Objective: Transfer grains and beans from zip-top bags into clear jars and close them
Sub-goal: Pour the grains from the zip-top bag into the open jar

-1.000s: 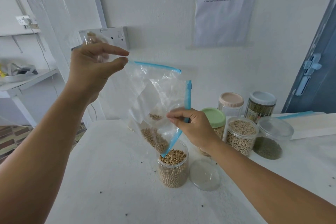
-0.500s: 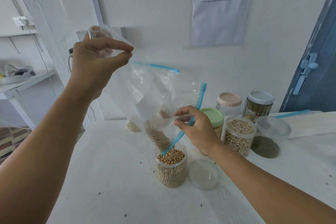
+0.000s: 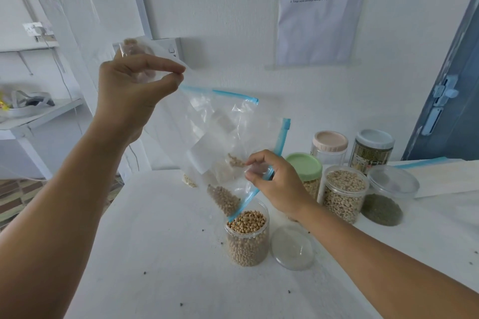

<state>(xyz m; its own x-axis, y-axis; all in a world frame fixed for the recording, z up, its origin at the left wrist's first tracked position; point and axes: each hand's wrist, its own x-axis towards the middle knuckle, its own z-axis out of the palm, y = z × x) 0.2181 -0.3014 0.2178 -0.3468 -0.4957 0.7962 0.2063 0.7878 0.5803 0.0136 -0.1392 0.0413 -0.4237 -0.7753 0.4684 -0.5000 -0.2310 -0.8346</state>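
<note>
A clear zip-top bag (image 3: 215,137) with a blue zip strip hangs upside down over an open clear jar (image 3: 247,238) nearly full of tan beans. My left hand (image 3: 134,90) pinches the bag's bottom corner up high. My right hand (image 3: 274,184) pinches the bag near its blue zip edge, just above the jar. A clump of beans sits in the bag's low corner at the jar's mouth, with a few more stuck higher up. The jar's clear lid (image 3: 293,247) lies flat on the table to its right.
To the right stand a green-lidded jar (image 3: 305,168), an open jar of pale grains (image 3: 344,194), a clear-lidded jar of dark green grains (image 3: 386,199), a pink-lidded jar (image 3: 329,145) and a grey-lidded jar (image 3: 372,150). Another zip bag (image 3: 440,176) lies far right. A few beans lie on the white table (image 3: 155,267).
My left hand has lifted the bag's corner a little higher. My right hand has shifted its pinch along the zip edge, and the beans have slid down toward the jar's mouth.
</note>
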